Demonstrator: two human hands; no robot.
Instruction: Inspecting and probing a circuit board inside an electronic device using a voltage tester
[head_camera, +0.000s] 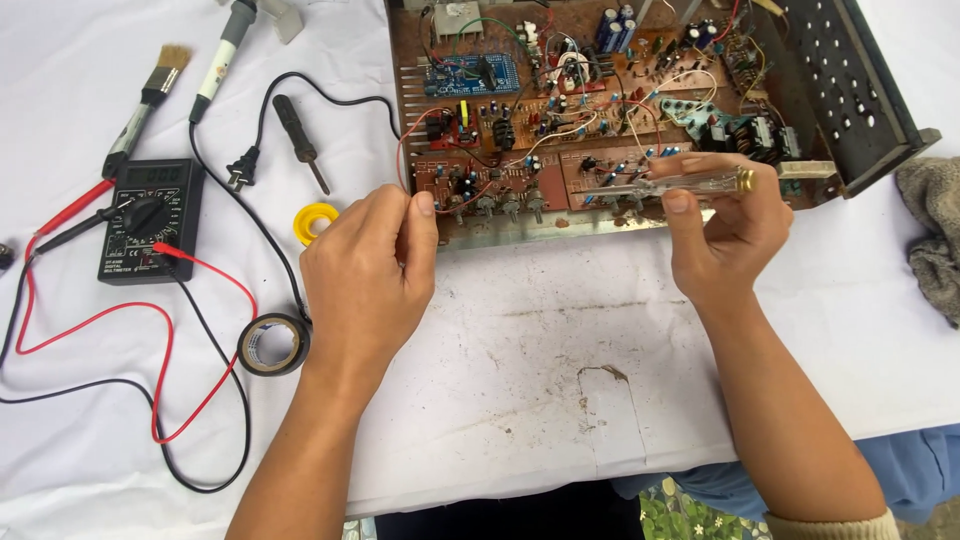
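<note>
An opened electronics chassis (850, 90) with brown circuit boards (560, 110) full of small components and coloured wires lies at the top centre of the white cloth. My left hand (365, 275) rests at the chassis's front left corner, pinching a thin red wire (402, 150) that loops up onto the boards. My right hand (725, 225) holds a clear-handled tester screwdriver (665, 184) level over the front edge of the boards, its brass cap pointing right and its tip pointing left.
On the left lie a black multimeter (148, 220) with red and black leads, a paintbrush (150, 95), a soldering iron (222, 55) with its black cord and plug, a dark screwdriver (298, 140), a yellow tape roll (316, 222) and a black tape roll (273, 344). A grey rag (935, 240) sits at the right edge.
</note>
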